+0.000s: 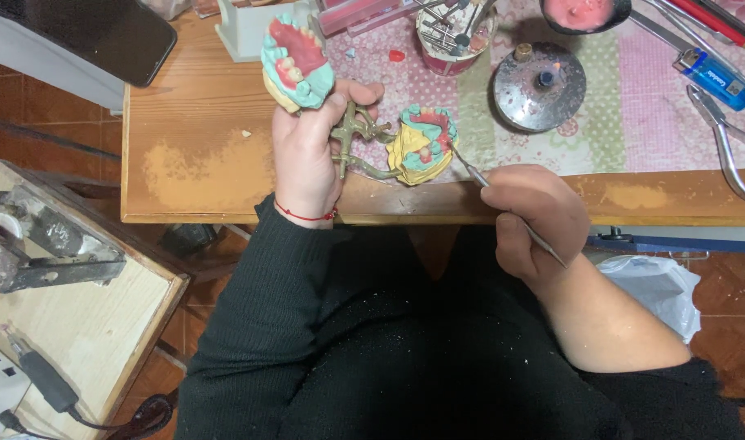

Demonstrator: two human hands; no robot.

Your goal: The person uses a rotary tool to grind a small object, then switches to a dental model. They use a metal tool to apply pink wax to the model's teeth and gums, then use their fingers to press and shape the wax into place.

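Wooden workbench first. Left hand grips a metal hinged frame holding two teeth models (opened wide). Right hand pinches a thin carving tool, shaping the lower model. Next wants tiny, careful strokes, I think.

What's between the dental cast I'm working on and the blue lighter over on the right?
In the head view, between the dental cast and the blue lighter sits a round metal alcohol burner on the patterned cloth.
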